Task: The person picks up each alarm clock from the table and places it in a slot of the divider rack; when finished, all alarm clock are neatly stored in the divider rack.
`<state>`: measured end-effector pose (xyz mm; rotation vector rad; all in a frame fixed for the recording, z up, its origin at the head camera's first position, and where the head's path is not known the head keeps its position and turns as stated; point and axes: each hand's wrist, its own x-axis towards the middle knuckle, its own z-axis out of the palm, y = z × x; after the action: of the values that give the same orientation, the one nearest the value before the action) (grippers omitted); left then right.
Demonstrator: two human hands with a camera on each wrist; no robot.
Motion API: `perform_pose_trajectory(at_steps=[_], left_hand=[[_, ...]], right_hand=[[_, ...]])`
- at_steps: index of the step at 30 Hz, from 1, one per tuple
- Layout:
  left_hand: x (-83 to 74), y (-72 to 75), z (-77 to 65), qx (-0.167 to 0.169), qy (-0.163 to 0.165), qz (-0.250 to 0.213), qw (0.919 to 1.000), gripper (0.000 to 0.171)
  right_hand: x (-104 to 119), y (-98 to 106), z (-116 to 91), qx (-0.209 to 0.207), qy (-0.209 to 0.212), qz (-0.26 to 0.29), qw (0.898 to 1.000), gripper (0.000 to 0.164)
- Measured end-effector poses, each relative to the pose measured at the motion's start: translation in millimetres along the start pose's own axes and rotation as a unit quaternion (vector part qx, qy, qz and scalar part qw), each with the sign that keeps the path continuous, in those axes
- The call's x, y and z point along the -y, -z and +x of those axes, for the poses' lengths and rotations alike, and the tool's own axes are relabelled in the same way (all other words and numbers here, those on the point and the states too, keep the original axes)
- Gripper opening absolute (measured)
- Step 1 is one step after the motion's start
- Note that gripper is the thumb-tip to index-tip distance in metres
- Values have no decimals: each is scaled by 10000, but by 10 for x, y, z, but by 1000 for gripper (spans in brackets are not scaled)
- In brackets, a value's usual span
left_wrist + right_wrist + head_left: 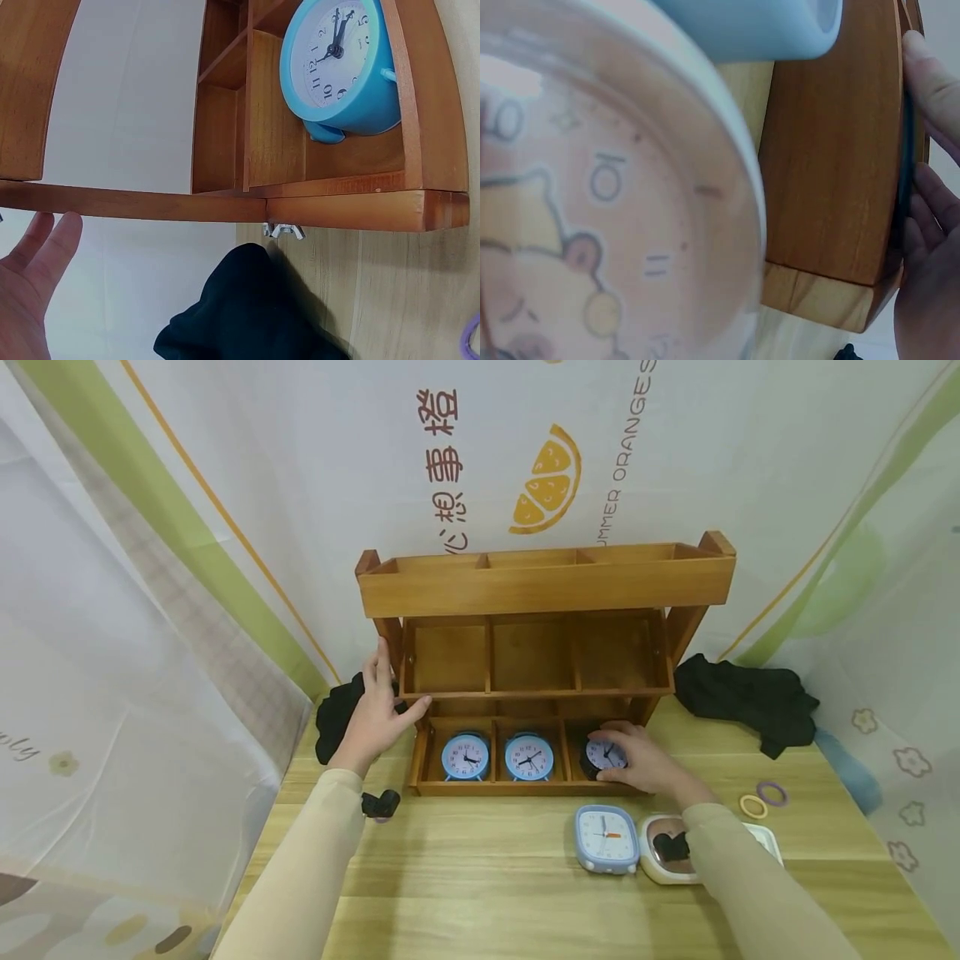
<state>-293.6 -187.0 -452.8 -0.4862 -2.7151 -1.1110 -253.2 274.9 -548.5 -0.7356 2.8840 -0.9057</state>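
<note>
A wooden three-tier rack (547,591) stands against the back curtain. In its lowest tier, two blue round alarm clocks sit in the left compartment (465,757) and the middle compartment (529,757). My right hand (647,762) grips a black alarm clock (606,755) by its edges in the right compartment, thumb low and fingers over the top; the right wrist view shows only a dark strip of it behind the wood. With fingers spread and straight, my left hand (377,720) is at the rack's left side, fingertips right at the wooden side post (142,204).
In front of the rack lie a blue square clock (606,838) and a cream clock (622,225), partly under my right sleeve. Dark cloths lie at the rack's left (247,307) and right (742,700). Yellow (753,807) and purple (772,793) rings are at the right.
</note>
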Motion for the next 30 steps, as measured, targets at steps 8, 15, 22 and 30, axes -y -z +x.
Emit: perform_pose_trajectory(at_steps=[8,15,22,30], left_hand=[[-10,-15,-1,31,68,0,10000,114],[-29,5,-15,9,93,77,9999,114],[-53,26,-40,43,99,72,9999,113],[-55,22,-28,9,67,84,9999,113]], right_hand=[[41,-1,-83,-456,120,440,9979,71],[174,48,-165,-541,236,491,9970,79],[479,16,-514,-225,390,343,9984,89],[736,-254,-818,50,165,-424,9990,91]])
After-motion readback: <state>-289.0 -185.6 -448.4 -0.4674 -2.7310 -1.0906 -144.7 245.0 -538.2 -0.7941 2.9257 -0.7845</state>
